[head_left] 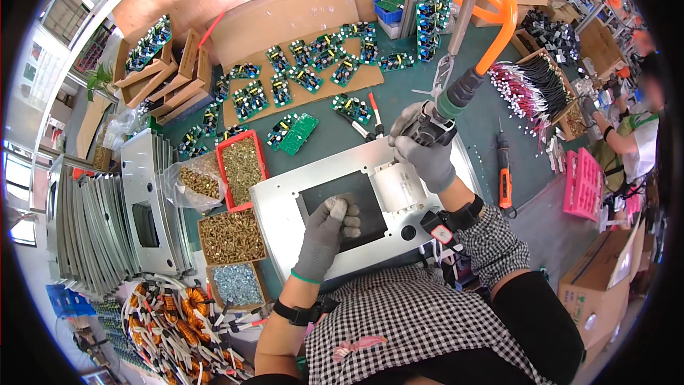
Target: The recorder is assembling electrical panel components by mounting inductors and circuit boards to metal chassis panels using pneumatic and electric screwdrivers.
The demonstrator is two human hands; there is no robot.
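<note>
Gripping a powered screwdriver [445, 110] near the upper centre of the frame, the right hand [425, 150] in a grey glove is closed around the tool's body, held upright over a white cylindrical part [399, 185].
- Orange coiled hose [491, 0]: runs from the screwdriver's top toward the upper edge.
- White cylindrical part: lies on the right portion of the metal panel [285, 210], just below the right hand.
- Metal panel: pale grey, centre of frame, with a dark rectangular cut-out.
- Left hand [328, 232]: grey glove, fingers curled, resting on the panel at the cut-out; whether it holds anything small cannot be told.
- Red tray of brass-coloured screws [242, 167]: left of the panel.
- Further boxes of screws [229, 237]: lower left, one below holding silver ones.
- Green circuit boards [299, 75]: spread on cardboard, upper centre.
- Stacked metal panels [100, 221]: far left.
- Copper wound coils [178, 321]: lower left.
- Orange hand screwdriver [504, 171]: right of the panel, on the green table.
- Another person [630, 139]: far right edge.
</note>
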